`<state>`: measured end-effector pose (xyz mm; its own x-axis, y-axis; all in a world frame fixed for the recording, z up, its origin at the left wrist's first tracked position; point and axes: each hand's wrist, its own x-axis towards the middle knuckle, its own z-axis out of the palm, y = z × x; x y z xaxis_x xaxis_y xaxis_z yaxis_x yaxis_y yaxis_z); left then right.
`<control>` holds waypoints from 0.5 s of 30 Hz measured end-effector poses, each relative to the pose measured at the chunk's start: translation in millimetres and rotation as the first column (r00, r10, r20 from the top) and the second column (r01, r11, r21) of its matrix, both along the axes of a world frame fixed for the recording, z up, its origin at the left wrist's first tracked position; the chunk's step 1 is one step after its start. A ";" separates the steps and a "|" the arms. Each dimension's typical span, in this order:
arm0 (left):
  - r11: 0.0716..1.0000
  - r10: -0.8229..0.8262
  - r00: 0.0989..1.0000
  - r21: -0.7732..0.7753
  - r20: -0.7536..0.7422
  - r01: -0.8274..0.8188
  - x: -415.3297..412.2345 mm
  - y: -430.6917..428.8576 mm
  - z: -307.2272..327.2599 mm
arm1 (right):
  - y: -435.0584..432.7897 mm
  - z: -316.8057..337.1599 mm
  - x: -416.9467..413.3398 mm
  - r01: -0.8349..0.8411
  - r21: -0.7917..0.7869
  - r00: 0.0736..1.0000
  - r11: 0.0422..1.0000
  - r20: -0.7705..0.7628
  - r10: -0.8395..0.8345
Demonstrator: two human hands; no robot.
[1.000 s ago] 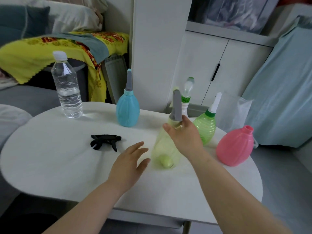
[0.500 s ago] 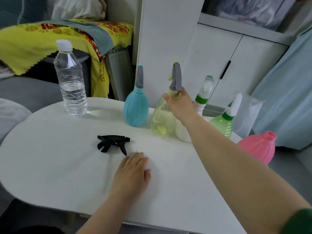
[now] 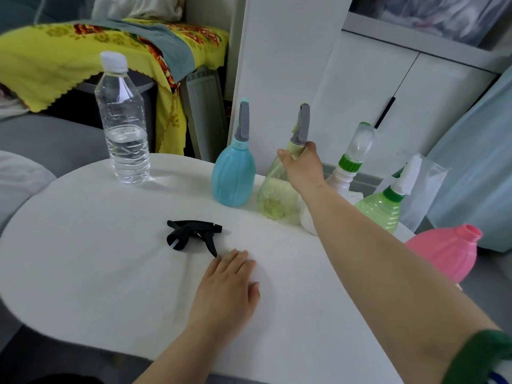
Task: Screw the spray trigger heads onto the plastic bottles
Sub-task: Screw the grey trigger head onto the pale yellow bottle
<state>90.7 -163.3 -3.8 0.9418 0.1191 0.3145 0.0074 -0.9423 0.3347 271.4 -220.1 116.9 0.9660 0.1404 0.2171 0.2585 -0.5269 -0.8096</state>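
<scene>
Head view, nearest first: the left hand (image 3: pixel 225 284) lies palm down on the white bench (image 3: pixel 83 259), fingers straight and close together, holding nothing, its fingertips just beside the lever of the black trigger head (image 3: pixel 191 235), which lies loose on its side. Off to the right, at the bench's edge, the pink bottle (image 3: pixel 446 252) stands with a bare, open neck and leans in this wide-angle shot; it is well apart from the black trigger head. Further back, the right arm reaches across the bench and the right hand (image 3: pixel 302 167) has its fingers curled round the neck of the yellow-green bottle (image 3: pixel 273 195), just below the grey spray head (image 3: pixel 302 126) that sits on it; the bottle is upright on the bench, just beside the blue bottle (image 3: pixel 234 176), which wears a second grey head (image 3: pixel 243 123). Right of the arm, a white bottle (image 3: pixel 336 177) with a green collar and clear cap and a green bottle (image 3: pixel 379 209) with a white nozzle also carry their tops. A clear water bottle (image 3: pixel 123 128) stands alone at the far left. By my reading the job is mostly done: four bottles are fitted, though how tight the threads are cannot be told, and what is left is mating the black trigger head to the pink bottle
</scene>
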 end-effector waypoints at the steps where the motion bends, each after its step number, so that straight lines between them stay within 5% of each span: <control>1: 0.999 -0.008 0.999 -0.037 -0.047 0.006 -0.5 -0.5 1.2 | -0.4 -0.2 -0.4 0.009 0.001 1.000 1.000 0.001 -0.009; 11: 0.994 -0.023 0.998 -0.108 -0.066 0.016 -1.5 -0.3 1.3 | -16.7 12.0 -38.6 0.026 -0.010 1.000 1.000 0.011 -0.026; 15: 0.965 -0.112 0.987 -0.225 0.117 0.136 -31.8 2.7 29.9 | -16.5 13.0 -69.5 -0.064 0.033 0.992 0.997 0.111 0.060</control>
